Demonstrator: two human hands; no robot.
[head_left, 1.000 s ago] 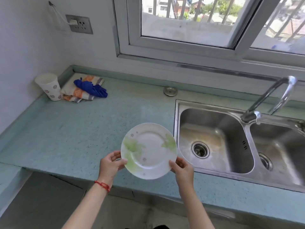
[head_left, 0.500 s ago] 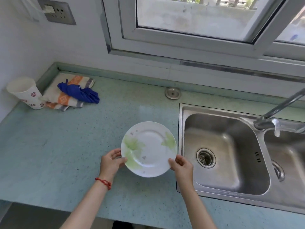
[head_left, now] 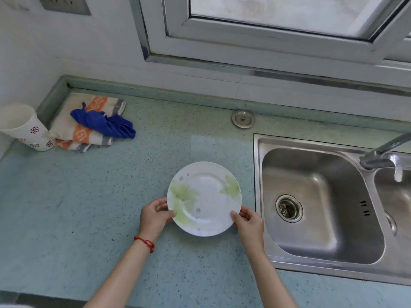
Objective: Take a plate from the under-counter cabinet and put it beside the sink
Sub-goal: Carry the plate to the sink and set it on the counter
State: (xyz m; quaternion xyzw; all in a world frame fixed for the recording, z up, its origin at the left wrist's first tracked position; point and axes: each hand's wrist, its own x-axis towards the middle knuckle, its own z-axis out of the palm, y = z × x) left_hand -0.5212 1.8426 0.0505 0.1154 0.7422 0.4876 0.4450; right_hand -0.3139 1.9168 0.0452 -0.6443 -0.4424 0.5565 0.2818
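A white plate (head_left: pixel 205 197) with pale green leaf prints is held level just over the blue-green counter (head_left: pixel 89 207), a little left of the steel sink (head_left: pixel 315 205). My left hand (head_left: pixel 154 216) grips its near left rim, a red cord around that wrist. My right hand (head_left: pixel 249 222) grips its near right rim, close to the sink's left edge. I cannot tell whether the plate touches the counter. The cabinet is out of view.
A paper cup (head_left: pixel 24 127) stands at the far left. Beside it lies a folded striped towel (head_left: pixel 86 125) with a blue cloth (head_left: pixel 104 124) on top. A metal sink plug (head_left: pixel 242 118) rests near the back wall. The faucet (head_left: pixel 378 156) reaches over the sink.
The plate has moved forward from the counter's front edge to over the counter beside the sink, and sits lower. Both hands have kept their hold on its rim.
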